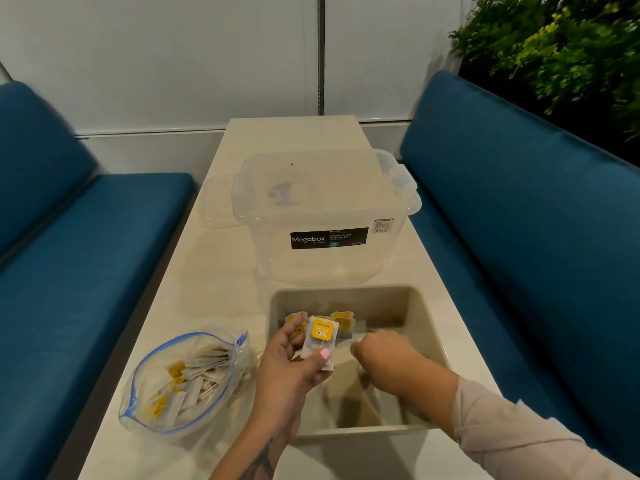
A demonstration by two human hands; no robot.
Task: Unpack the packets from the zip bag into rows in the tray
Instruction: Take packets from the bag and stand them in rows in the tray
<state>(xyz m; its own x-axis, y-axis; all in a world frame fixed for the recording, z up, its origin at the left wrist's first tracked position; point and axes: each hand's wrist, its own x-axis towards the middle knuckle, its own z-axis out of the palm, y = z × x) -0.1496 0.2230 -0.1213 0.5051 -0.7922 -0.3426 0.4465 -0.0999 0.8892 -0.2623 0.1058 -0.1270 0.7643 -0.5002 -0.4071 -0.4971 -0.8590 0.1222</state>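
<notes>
Tray (pixel 427 327): beige, deep, straight-walled, open-topped, at 6 o'clock on the table (pixel 214 271). Along its far wall, toward 11 o'clock inside, stands a short row of packets (pixel 341 322), upright and touching one another.

Packets: small, flat, white paper sachets, each with a yellow square label near the top; the print on the labels is too small to read.

Held packet (pixel 320 337): same kind, label facing up, above the tray's left edge. The left hand (pixel 294 362) pinches it, thumb on its lower face and fingers curled behind; there may be more than one sachet in the pinch, cannot tell.

Right hand (pixel 381 351): inside the tray at its middle, back of the hand up, fingers curled downward at the row's right end. Whether they grip a packet cannot be told. The two hands are close together but not touching.

Zip bag (pixel 183 382): clear plastic with a blue zip strip, mouth wide open, lying at 8 o'clock just beside the tray. Full of loosely piled packets of the same kind.

Storage box (pixel 329 216): clear plastic, lidded, dark label on its near side, at 12 o'clock just behind the tray.

Blue benches (pixel 519 209) at 3 and 9 o'clock.
</notes>
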